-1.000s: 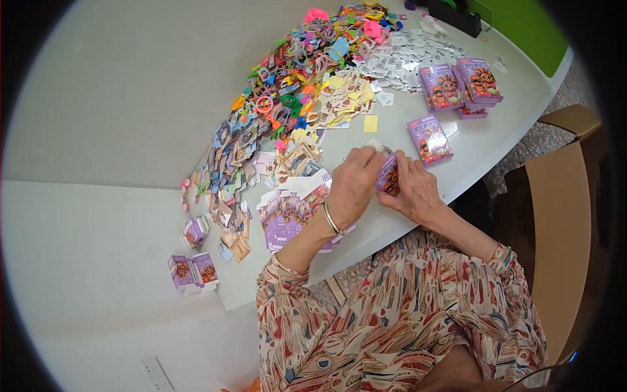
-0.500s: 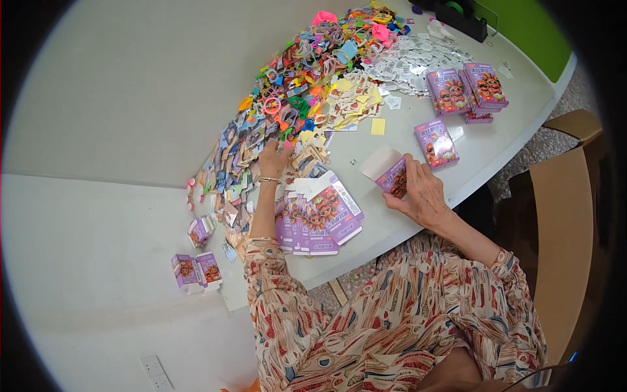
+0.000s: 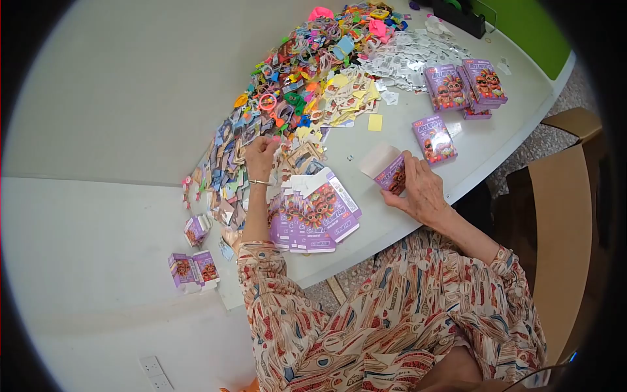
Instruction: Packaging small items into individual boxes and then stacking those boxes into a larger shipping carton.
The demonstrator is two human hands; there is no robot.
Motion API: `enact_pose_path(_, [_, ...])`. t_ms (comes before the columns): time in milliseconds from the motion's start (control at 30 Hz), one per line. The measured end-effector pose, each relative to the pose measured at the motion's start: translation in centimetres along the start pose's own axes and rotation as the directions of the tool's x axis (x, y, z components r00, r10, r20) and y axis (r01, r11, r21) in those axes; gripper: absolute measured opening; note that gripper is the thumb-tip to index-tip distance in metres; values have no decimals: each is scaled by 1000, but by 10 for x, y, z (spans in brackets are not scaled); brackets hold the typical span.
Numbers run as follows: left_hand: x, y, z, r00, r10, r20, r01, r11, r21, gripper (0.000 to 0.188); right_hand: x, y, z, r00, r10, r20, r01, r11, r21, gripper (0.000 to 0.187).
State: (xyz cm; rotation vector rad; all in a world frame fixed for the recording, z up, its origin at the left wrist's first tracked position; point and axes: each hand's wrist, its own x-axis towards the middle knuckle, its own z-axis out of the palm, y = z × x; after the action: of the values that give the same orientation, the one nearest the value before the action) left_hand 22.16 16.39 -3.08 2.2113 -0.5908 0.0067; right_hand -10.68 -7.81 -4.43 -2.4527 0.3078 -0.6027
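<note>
Here, right hand (image 3: 423,189) holds purple box (image 3: 394,175); left hand (image 3: 259,158) (apparently) touches pink piece (image 3: 276,139).

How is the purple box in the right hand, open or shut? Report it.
Open: a white flap sticks out from the end of the purple box in the right hand. Its inside is not visible.

I take the place on my feed for a small packing workshop: a white table (image 3: 522,91) carries a heap of small bright trinkets (image 3: 287,81), a spread of white slips (image 3: 418,55), fanned flat purple cartons (image 3: 320,219) and stacked made-up boxes (image 3: 486,81), with a large brown cardboard box (image 3: 562,215) close by its edge.
</note>
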Motion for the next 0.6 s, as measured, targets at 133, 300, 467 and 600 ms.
enact_pose_path(133, [-13,19,-4,980,-22,197,7,997,73,10,-2,3,-1,1000,0,-4,0,1000,4,85])
enact_pose_path(300, [-27,51,6,860,-212,464,176,977,119,15,-3,10,-3,1000,18,-6,-18,1000,7,85])
enact_pose_path(467, [-41,2,16,894,387,225,-440,852,284,17,0,-1,-2,1000,-12,2,12,1000,25,85])
enact_pose_path(600, [-34,29,14,965,59,254,-125,960,251,15,-2,6,-3,996,-52,-75,51,999,-11,79])
